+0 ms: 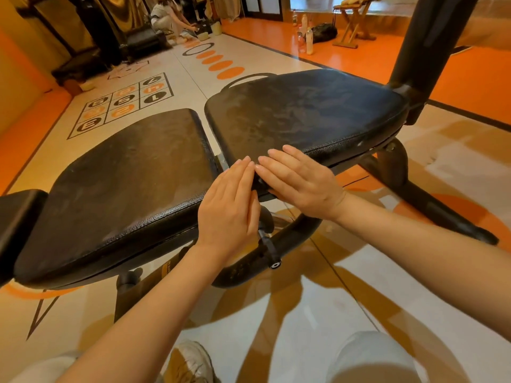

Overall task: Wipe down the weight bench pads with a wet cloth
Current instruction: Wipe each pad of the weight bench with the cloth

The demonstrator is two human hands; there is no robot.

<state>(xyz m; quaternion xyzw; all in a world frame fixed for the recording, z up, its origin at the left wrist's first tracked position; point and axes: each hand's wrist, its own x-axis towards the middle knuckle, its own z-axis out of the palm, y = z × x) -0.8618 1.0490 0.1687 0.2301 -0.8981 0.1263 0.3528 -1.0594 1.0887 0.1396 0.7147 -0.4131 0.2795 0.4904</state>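
Bench pads: two black, grain-textured cushions sit end to end on a dark metal frame (290, 244), with a narrow gap between them. Left of the gap, the left pad (127, 183) is long and slopes toward its far end; its surface carries dull, dusty patches and a stitched seam along the near edge. Right of the gap, the right pad (304, 111) is broader and rounded at its corners, and shows a mottled grey film and streaks across most of its top. A black upright post (431, 40) rises from the frame beyond the right pad's far right corner. Both hands are at the near end of the gap. The left hand (229, 208) lies flat, fingers straight and together, over the near right corner of the left pad, fingertips pointing into the gap. The right hand (298, 181) is also flat with straight fingers, resting on the near left corner of the right pad, fingertips angled toward the left hand and almost touching it. Neither hand holds anything. Below the gap, a black adjustment knob (272, 261) projects from the frame. A pale shoe (190, 360) rests on the floor nearer than the gap.
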